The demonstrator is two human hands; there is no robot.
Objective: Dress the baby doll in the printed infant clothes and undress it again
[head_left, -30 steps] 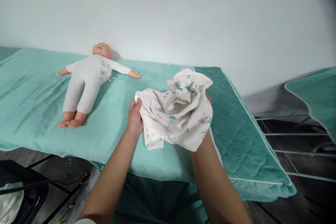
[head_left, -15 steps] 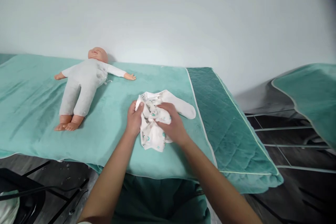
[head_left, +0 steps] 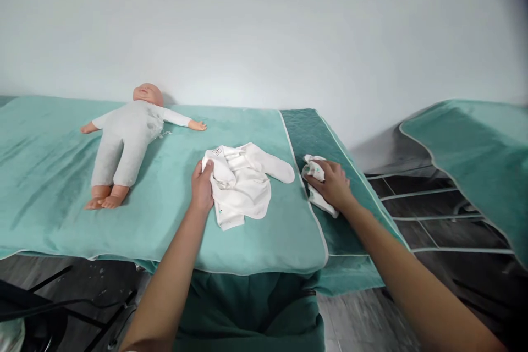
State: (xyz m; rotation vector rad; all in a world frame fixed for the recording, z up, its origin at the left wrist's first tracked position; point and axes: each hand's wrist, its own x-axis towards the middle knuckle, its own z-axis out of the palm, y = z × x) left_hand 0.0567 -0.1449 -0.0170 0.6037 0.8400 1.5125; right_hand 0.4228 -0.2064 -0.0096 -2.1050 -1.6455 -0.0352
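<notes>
My left hand (head_left: 202, 184) grips the left edge of a white baby shirt (head_left: 251, 187), thumb on top. The shirt lies spread on the green cover, with one sleeve stretched out to the right and a small label near the collar. On the darker quilted strip to the right, my right hand (head_left: 332, 184) is closed around a bunched white printed baby garment (head_left: 322, 201); its fingertips are partly hidden. A baby doll (head_left: 127, 137) in a white bodysuit lies on its back at the left, arms spread, apart from both hands.
The green cover (head_left: 49, 187) drapes over the bed, and its front edge is close to my body. Another green-covered surface (head_left: 487, 148) stands at the right beyond metal bars (head_left: 429, 195). A white wall (head_left: 231, 44) runs behind. A black chair-like object (head_left: 28, 308) is at lower left.
My right hand has carried the printed garment right, off the white shirt and onto the quilted strip. The shirt now lies uncovered under my left hand. The view has shifted slightly.
</notes>
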